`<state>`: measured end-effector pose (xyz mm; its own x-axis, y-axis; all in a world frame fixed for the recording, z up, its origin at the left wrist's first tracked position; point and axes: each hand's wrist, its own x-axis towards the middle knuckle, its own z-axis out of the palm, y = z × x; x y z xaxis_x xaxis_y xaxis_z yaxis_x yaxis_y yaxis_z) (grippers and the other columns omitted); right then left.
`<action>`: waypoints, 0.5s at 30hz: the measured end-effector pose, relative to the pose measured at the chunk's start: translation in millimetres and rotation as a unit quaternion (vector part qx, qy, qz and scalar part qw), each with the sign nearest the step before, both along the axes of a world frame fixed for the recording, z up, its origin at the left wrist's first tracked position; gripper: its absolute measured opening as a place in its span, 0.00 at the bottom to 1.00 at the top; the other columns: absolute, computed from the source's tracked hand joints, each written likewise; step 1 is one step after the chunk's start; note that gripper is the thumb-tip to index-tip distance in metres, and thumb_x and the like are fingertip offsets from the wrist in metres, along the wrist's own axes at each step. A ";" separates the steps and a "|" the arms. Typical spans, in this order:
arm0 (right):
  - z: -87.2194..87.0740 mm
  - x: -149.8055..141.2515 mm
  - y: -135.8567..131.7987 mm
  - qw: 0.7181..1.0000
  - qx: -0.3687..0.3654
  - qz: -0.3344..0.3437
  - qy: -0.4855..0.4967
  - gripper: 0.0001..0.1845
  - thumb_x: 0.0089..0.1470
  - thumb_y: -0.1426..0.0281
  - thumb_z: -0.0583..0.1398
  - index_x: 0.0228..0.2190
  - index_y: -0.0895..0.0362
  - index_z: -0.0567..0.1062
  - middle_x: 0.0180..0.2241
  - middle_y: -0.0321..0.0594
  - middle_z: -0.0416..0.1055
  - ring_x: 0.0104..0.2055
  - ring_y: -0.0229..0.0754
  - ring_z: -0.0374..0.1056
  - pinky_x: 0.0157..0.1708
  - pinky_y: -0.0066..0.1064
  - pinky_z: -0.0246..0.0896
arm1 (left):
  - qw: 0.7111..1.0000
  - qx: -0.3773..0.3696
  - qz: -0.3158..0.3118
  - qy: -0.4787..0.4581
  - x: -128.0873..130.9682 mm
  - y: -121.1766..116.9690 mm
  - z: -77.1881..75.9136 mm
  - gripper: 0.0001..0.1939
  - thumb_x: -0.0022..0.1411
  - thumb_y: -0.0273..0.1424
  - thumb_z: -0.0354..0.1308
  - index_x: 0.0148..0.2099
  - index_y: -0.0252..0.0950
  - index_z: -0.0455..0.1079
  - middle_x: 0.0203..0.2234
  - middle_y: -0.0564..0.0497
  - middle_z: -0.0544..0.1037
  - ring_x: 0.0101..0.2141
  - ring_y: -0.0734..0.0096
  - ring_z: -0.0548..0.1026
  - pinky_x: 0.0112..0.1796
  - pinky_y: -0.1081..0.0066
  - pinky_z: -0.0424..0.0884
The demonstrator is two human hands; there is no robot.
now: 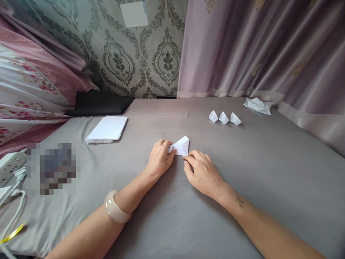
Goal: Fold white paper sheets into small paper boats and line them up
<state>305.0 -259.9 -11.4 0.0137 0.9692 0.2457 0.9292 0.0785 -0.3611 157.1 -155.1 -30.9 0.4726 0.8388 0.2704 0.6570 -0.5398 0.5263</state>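
A small folded piece of white paper (181,146) lies on the grey sheet between my two hands. My left hand (161,158) grips its left end, with the thumb in front and the fingers curled behind. At the paper's lower right corner, the fingertips of my right hand (203,172) touch the edge; its fingers are bent and close together, and whether they pinch the corner is hard to make out. Three finished-looking folded paper shapes (223,118) stand in a row farther back on the right.
A stack of white paper sheets (107,128) lies at the back left, before a black cloth-like piece (99,103). Crumpled white paper (258,105) sits at the far right. A white power strip (12,166) with cables lies at the left edge, beside a pixelated patch.
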 end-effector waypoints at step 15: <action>-15.9 31.2 34.2 0.999 0.025 0.022 0.022 0.18 0.61 0.70 0.51 0.52 0.55 0.69 0.49 0.43 0.72 0.50 0.48 0.62 0.50 0.41 0.60 | 0.993 0.046 -0.110 -0.009 1.3 1.2 -5.6 0.13 0.62 0.24 0.52 0.49 0.37 0.66 0.46 0.45 0.70 0.45 0.63 0.69 0.45 0.62 0.71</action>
<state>336.2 -225.7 -27.3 -0.0173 0.9554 0.2947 0.9081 0.1384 -0.3953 158.4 -153.8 -36.5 0.6367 0.6869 0.3503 0.5086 -0.7156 0.4788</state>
